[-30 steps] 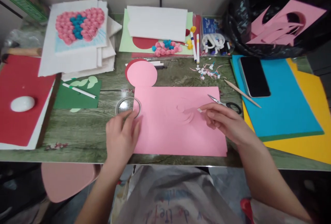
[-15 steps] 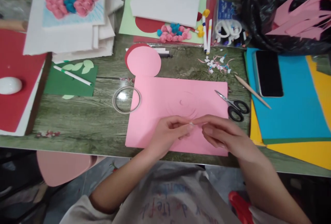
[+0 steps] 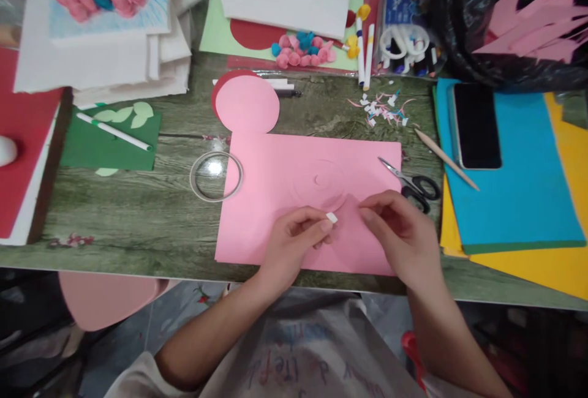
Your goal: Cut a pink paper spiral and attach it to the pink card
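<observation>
A pink paper sheet [image 3: 275, 202] lies flat on the green table, with a cut spiral [image 3: 324, 185] in its middle. My left hand [image 3: 291, 245] rests on the sheet's near part and pinches a small white piece [image 3: 331, 218] between thumb and fingertips. My right hand [image 3: 399, 236] hovers just right of it, fingers curled together, a few centimetres from the white piece; I cannot make out anything in it. Small black-handled scissors [image 3: 411, 182] lie at the sheet's right edge. A clear tape ring [image 3: 215, 176] sits at the sheet's left edge.
A pink paper circle [image 3: 247, 104] lies behind the sheet. Blue and yellow sheets [image 3: 514, 202] with a phone [image 3: 476, 125] are at right, with a pencil [image 3: 445, 150] beside them. Green paper with a pen [image 3: 113, 130], paper scraps [image 3: 381, 110], markers and a black bag [image 3: 463, 30] are also there.
My left hand left the tape ring and came over to the right hand at the sheet's near part. It now holds the white piece, and the two hands have drawn slightly apart.
</observation>
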Action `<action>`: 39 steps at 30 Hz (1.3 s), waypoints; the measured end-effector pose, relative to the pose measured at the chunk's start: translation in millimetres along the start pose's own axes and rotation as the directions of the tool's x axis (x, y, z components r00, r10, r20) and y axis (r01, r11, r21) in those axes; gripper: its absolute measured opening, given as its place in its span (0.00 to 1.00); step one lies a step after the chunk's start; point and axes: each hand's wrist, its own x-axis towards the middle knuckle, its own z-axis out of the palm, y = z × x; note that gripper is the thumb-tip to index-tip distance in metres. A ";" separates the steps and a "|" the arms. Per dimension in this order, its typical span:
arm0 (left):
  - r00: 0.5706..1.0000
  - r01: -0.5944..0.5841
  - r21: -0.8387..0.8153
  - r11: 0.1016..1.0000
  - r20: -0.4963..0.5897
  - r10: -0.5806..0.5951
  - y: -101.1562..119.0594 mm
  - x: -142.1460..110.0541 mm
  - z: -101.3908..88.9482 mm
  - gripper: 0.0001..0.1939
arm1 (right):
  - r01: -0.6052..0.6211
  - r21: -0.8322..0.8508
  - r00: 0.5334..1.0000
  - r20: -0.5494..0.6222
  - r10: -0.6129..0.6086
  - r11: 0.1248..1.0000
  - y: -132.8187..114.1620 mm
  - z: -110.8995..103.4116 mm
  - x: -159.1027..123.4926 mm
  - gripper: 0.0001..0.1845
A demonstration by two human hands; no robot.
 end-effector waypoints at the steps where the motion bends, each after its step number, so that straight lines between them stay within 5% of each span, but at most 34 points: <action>1: 0.999 -0.039 0.011 0.999 -0.002 0.039 -1.4 -0.6 -0.7 0.04 | 0.020 0.053 1.000 0.003 -0.020 0.998 -2.2 1.5 -0.3 0.01; 4: 0.991 -0.132 0.055 0.990 0.028 0.131 -4.7 -1.9 -2.3 0.06 | 0.064 0.122 0.997 0.034 -0.068 0.991 -11.9 6.3 -1.3 0.02; 9: 0.971 -0.236 0.148 0.961 0.073 0.227 -5.8 -5.1 -1.8 0.08 | 0.094 -0.024 0.994 -0.046 -0.095 0.995 -23.7 14.0 -2.8 0.02; 17: 0.970 -0.242 0.252 0.937 0.088 0.227 -4.1 -9.5 1.0 0.11 | 0.194 -0.253 0.967 -0.111 -0.227 0.948 -23.0 18.9 -7.4 0.02; 22: 0.963 -0.267 0.250 0.931 0.108 0.247 -7.7 -12.3 3.2 0.14 | 0.369 -0.452 0.852 -0.185 -0.490 0.812 -13.9 21.8 -10.0 0.08; 26: 0.958 -0.266 0.114 0.957 0.136 0.251 -17.9 -20.4 8.8 0.18 | 0.494 -0.595 0.740 -0.096 -0.666 0.635 -6.2 13.8 -13.0 0.12; 39: 0.991 -0.009 -0.178 0.984 0.130 0.032 -35.0 -34.3 23.4 0.24 | 0.550 -0.709 0.659 0.043 -0.751 0.442 9.6 0.4 -10.9 0.07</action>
